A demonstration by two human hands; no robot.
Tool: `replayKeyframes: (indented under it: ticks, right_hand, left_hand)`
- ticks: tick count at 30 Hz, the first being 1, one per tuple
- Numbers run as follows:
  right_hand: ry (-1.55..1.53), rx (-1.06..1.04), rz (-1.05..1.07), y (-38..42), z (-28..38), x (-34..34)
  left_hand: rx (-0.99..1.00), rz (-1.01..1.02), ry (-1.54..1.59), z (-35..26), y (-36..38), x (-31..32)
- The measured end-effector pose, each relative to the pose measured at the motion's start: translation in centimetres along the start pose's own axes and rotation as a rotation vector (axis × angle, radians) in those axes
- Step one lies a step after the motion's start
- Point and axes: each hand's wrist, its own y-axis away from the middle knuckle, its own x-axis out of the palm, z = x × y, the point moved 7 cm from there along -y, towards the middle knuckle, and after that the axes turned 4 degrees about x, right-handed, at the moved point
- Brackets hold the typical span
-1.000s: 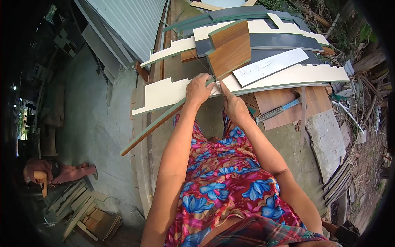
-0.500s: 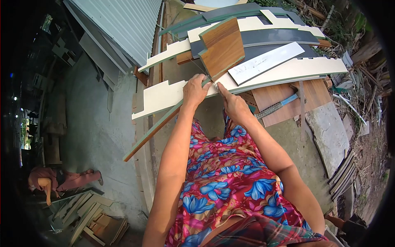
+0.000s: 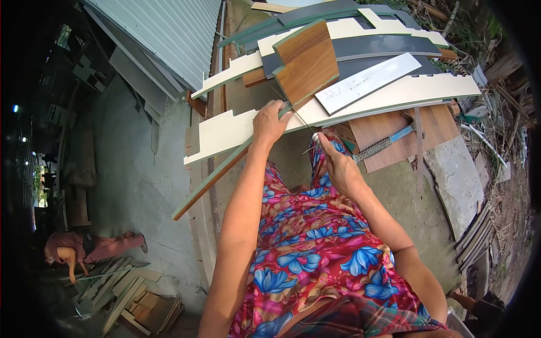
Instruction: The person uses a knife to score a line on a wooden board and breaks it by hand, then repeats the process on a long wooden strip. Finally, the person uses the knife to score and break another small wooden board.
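Observation:
My left hand [image 3: 270, 125] is closed around the edge of a notched brown wood-grain board [image 3: 307, 65] with green edges. The board's long narrow strip [image 3: 211, 190] runs down to the lower left, past my left forearm. My right hand [image 3: 338, 166] is closed around the pale handle [image 3: 315, 137] of a thin rod-like tool [image 3: 301, 118], perhaps a slim file. Its thin shaft slants up to the board beside my left fingers. Beneath the board lies a cream notched panel [image 3: 225, 132]; a loose white strip [image 3: 366, 83] rests on it to the right.
Grey and cream notched panels [image 3: 383, 49] lie behind. A hammer [image 3: 389, 141] rests on a brown sheet [image 3: 437, 127] at right. At lower left another person [image 3: 93, 248] bends near a pile of offcuts [image 3: 129, 298]. A corrugated wall [image 3: 163, 34] stands at upper left.
My right hand has drawn back toward my body and slightly right, exposing more of the tool's shaft between it and the board. My left hand keeps its hold on the board.

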Motion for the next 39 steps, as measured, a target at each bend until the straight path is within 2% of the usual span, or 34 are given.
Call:
replayKeyframes:
  ticks: [5,8,14,17,20,29,39]
  right_hand:
    - [0.102,-0.012,0.015,-5.3,1.1,1.3]
    - [0.036,-0.071,-0.036,-7.4,1.6,2.6]
    - [0.024,0.009,0.020,-3.7,1.3,1.4]
    - [0.006,-0.055,-0.045,-0.2,0.0,0.5]
    - [0.017,0.058,0.053,0.2,0.2,-0.4]
    - [-0.007,-0.103,-0.067,-7.9,1.9,2.2]
    - [-0.008,-0.017,0.004,-0.7,0.4,0.3]
  left_hand:
    - [-0.005,0.001,-0.014,0.3,0.0,0.2]
    - [-0.008,-0.008,-0.017,0.5,0.0,0.3]
    - [-0.021,0.010,-0.006,0.0,0.1,0.1]
    - [-0.020,0.014,0.008,0.0,0.1,0.0]
    - [-0.017,0.027,-0.003,0.2,0.0,0.2]
    - [0.010,-0.056,-0.035,0.1,0.3,0.1]
    - [0.015,-0.036,-0.004,-0.3,0.5,0.0]
